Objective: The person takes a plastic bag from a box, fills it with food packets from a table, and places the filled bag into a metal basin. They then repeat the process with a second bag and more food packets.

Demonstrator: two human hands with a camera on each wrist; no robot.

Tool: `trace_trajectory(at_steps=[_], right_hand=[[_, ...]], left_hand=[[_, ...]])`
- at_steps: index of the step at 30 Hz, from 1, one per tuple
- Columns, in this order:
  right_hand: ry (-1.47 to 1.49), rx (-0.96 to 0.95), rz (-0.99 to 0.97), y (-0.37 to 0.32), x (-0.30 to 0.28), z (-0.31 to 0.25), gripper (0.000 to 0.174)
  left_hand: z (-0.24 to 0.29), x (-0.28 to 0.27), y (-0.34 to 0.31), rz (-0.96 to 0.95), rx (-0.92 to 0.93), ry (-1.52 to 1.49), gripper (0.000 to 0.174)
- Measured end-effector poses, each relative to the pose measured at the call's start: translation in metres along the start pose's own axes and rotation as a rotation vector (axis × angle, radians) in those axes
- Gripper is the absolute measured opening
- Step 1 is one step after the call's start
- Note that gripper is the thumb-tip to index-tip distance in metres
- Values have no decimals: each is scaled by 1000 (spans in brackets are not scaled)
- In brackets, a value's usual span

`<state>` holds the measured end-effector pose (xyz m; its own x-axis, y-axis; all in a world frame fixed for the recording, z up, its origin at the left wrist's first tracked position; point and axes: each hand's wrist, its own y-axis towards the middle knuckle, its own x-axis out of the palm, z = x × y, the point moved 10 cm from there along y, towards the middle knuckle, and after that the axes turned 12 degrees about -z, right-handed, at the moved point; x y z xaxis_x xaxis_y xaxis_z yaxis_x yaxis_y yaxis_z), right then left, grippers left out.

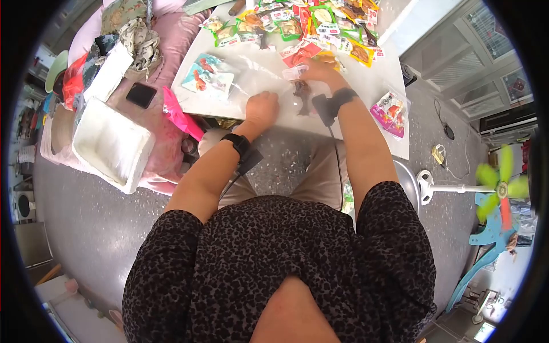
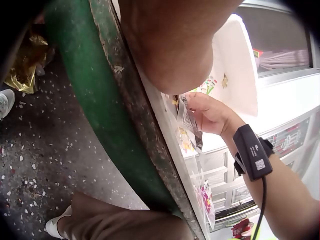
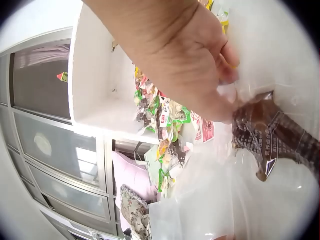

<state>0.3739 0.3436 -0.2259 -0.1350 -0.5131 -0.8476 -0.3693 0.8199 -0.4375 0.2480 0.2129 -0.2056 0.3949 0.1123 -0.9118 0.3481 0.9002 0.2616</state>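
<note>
bright daylight, glare on white table [image 1: 251,71]; fisheye edges dark, wrist views blurred close up.

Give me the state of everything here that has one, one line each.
left hand: fingers curled, resting on clear plastic bag; grip unclear.
right hand: pinches clear plastic bag.
clear plastic bag: flat on white table, dark snack packet inside.
filled snack bag: full, at table edge.
phone: screen dark.
foam box: open.
fan: blades look still.
</note>
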Motion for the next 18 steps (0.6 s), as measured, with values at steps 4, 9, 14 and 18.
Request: trace_trajectory(at_steps=[4, 9, 14, 18], right_hand=[[448, 55, -80, -17, 14, 8, 38], [809, -192, -42, -33, 27, 36, 32], [1426, -51, 57, -100, 69, 61, 27], [1693, -98, 264, -146, 85, 68, 23]], left_hand=[[-1, -2, 0, 23, 8, -29, 8], [-3, 3, 0, 33, 29, -8, 7], [-3, 6, 4, -11, -33, 21, 7], [-9, 13, 8, -95, -133, -57, 11]])
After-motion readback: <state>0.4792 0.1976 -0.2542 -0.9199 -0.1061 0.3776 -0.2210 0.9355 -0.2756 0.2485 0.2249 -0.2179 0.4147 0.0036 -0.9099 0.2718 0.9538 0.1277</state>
